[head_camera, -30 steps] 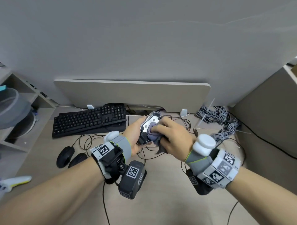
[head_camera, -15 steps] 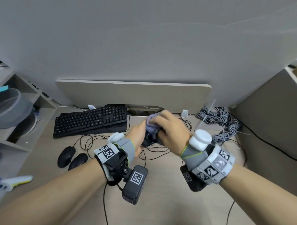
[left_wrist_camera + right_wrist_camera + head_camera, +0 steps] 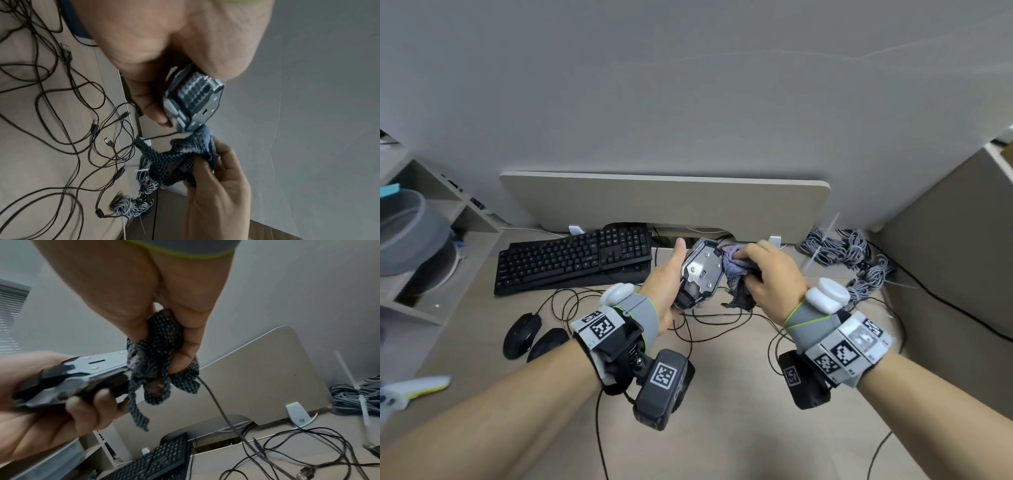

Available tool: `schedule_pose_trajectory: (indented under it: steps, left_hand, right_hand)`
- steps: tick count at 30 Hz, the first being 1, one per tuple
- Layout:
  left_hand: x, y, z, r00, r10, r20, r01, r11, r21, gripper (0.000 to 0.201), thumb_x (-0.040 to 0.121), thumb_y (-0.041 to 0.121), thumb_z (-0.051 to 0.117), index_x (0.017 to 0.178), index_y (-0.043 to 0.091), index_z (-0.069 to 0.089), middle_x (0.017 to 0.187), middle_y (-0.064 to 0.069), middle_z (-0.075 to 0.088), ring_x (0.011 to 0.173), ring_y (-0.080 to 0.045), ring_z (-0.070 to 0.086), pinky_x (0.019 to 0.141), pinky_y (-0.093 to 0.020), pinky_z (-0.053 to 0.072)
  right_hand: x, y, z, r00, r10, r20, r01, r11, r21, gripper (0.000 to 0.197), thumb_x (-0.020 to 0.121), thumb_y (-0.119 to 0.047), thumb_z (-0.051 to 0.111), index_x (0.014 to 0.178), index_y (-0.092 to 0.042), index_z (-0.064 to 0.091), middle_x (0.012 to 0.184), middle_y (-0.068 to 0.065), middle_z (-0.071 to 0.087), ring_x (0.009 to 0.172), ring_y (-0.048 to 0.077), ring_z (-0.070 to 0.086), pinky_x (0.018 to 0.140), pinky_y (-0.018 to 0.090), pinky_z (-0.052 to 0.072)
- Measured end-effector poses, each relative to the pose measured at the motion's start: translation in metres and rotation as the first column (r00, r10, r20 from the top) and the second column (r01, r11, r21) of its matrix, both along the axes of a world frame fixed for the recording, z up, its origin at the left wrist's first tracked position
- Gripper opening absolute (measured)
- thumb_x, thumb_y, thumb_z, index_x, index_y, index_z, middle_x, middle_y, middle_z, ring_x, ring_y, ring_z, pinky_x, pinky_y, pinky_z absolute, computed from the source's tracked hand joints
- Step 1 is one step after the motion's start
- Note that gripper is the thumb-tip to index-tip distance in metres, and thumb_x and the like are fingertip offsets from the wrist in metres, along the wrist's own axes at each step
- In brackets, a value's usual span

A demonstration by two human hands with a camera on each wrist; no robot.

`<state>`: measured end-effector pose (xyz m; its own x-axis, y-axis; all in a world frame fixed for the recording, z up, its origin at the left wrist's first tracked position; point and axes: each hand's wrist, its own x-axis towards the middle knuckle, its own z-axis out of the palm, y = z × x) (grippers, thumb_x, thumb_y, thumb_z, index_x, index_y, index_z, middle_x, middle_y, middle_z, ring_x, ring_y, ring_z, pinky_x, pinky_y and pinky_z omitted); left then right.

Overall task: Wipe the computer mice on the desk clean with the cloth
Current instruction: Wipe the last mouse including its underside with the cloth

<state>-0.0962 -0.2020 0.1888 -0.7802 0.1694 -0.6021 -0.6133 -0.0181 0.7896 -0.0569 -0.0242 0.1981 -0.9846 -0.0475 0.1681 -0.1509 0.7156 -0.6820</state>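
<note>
**Mind the cable while you wipe the upturned mouse**

Your left hand (image 3: 666,279) grips the mouse (image 3: 701,272) above the desk (image 3: 722,394), fingers curled under its body and thumb along the side. Your right hand (image 3: 768,274) is closed round the bunched cloth (image 3: 732,265), which touches the mouse's front end.

The likely trouble is the mouse's cable (image 3: 216,395): it hangs from the front end, right beside the cloth, down into the tangle of wires (image 3: 571,301). I judge a hard stroke could snag it or drag the cloth's loose tails into it. A slack hold could also let the mouse twist.

The mouse is belly-up, its metal base plate facing you. Its long axis runs away from you, front end toward the partition (image 3: 664,202), tilted upward. Two black mice (image 3: 530,337) lie on the desk, left of your wrist.
</note>
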Motion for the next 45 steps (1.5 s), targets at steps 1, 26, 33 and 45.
schedule_pose_trajectory:
  steps: [1, 26, 33, 45]
  left_hand:
    - [0.0, 0.0, 0.001, 1.0, -0.03, -0.003, 0.03, 1.0, 0.005, 0.076, 0.075, 0.078, 0.052, 0.111, 0.014, 0.072, 0.105, -0.013, 0.075, 0.09, -0.032, 0.071, 0.072, -0.039, 0.057]
    - [0.012, 0.01, 0.017, 0.996, -0.034, -0.08, 0.03, 0.998, -0.048, 0.044, 0.088, 0.048, 0.063, 0.101, 0.007, 0.073, 0.098, -0.016, 0.075, 0.092, -0.031, 0.071, 0.091, -0.044, 0.055]
    - [0.011, 0.008, 0.02, 0.995, -0.044, -0.084, 0.041, 0.998, -0.046, 0.046, 0.088, 0.05, 0.062, 0.099, 0.007, 0.073, 0.098, -0.019, 0.075, 0.09, -0.033, 0.071, 0.088, -0.045, 0.056]
    - [0.007, 0.005, 0.022, 0.99, -0.011, -0.138, 0.007, 1.0, -0.029, 0.043, 0.095, 0.041, 0.057, 0.113, 0.002, 0.061, 0.114, -0.023, 0.069, 0.092, -0.031, 0.067, 0.084, -0.048, 0.058]
  right_hand:
    - [0.002, 0.001, -0.002, 1.0, 0.01, 0.002, -0.01, 1.0, 0.019, 0.036, 0.061, -0.006, 0.044, 0.092, -0.008, 0.062, 0.09, 0.01, 0.059, 0.086, 0.032, 0.057, 0.073, 0.033, 0.041]
    - [-0.009, -0.007, 0.02, 0.997, -0.005, -0.071, 0.006, 1.0, 0.006, 0.03, 0.063, -0.008, 0.042, 0.085, -0.01, 0.062, 0.083, 0.007, 0.055, 0.081, 0.03, 0.055, 0.064, 0.021, 0.031]
    - [0.003, -0.008, 0.014, 0.996, 0.073, -0.055, -0.073, 0.997, 0.001, 0.034, 0.065, -0.016, 0.035, 0.086, -0.009, 0.062, 0.085, 0.001, 0.053, 0.08, 0.027, 0.055, 0.067, 0.031, 0.044]
    - [0.015, -0.018, 0.008, 0.991, 0.129, -0.043, -0.13, 0.991, -0.029, 0.035, 0.066, -0.022, 0.037, 0.086, -0.014, 0.064, 0.083, 0.001, 0.053, 0.077, 0.022, 0.052, 0.065, 0.033, 0.042]
